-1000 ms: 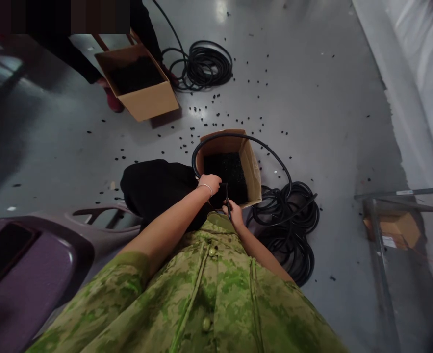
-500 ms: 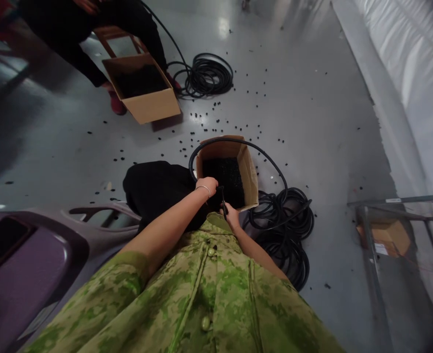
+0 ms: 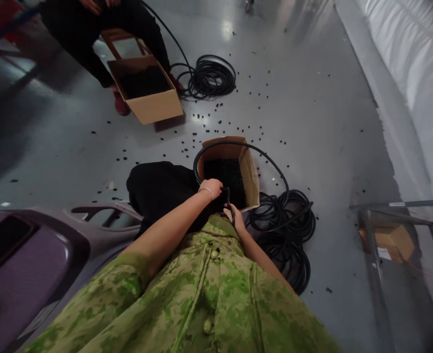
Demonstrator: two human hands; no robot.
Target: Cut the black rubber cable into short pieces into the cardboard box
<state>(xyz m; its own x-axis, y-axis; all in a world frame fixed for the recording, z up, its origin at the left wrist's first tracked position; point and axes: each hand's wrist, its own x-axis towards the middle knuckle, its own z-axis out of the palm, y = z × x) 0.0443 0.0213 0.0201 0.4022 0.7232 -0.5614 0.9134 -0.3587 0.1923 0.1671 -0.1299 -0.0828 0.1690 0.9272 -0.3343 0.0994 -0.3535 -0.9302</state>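
My left hand (image 3: 211,187) is closed round the black hose (image 3: 251,146), near its end, at the front left edge of a cardboard box (image 3: 252,184). From there the hose arches over the box and down to a coil on the floor at the right. My right hand (image 3: 235,217) is closed on a thin black tool (image 3: 230,208), whose upper end is close to my left hand. Small black pieces (image 3: 225,171) fill the lower part of the box. What the tool touches is too small to tell.
Black hose coils (image 3: 293,215) lie right of the box. Ahead left, a seated person (image 3: 135,24) has another box (image 3: 155,108) and a hose coil (image 3: 214,76). Small black pieces dot the floor. A purple chair (image 3: 36,274) stands left, a metal frame (image 3: 400,203) right.
The view has shifted slightly, moving the scene a little right. The black tool's upper end now looks more bent beside my left hand. Both hands keep their grips.
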